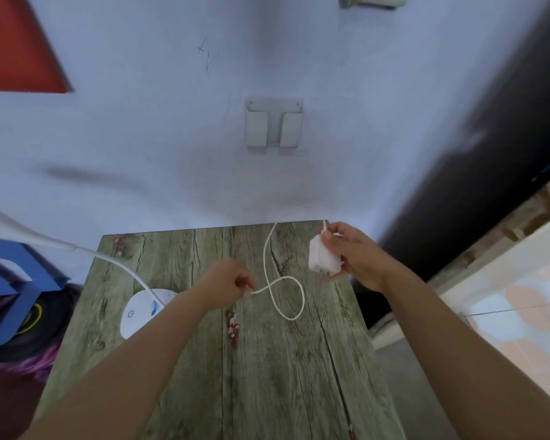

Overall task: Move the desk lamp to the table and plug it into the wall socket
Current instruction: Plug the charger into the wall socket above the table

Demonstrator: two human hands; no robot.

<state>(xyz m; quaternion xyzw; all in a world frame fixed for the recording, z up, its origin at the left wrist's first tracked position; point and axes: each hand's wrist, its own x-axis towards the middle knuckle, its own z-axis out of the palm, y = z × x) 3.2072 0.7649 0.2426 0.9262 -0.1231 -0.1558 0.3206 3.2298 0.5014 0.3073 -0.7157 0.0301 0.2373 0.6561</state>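
Note:
The white desk lamp stands on the wood-grain table (267,369): its round base (140,312) sits near the left edge and its bent neck (77,249) arches off to the left, the head out of view. A thin white cord (286,300) loops over the tabletop. My left hand (229,287) pinches one end of that cord. My right hand (353,255) holds the white plug adapter (323,258) above the table's far right corner, the cord running up from it.
A white bracket-like holder (273,125) is fixed on the pale wall above the table; a white fitting (372,0) shows at the top edge. A blue stool (16,281) stands left of the table, a dark panel (458,185) to the right.

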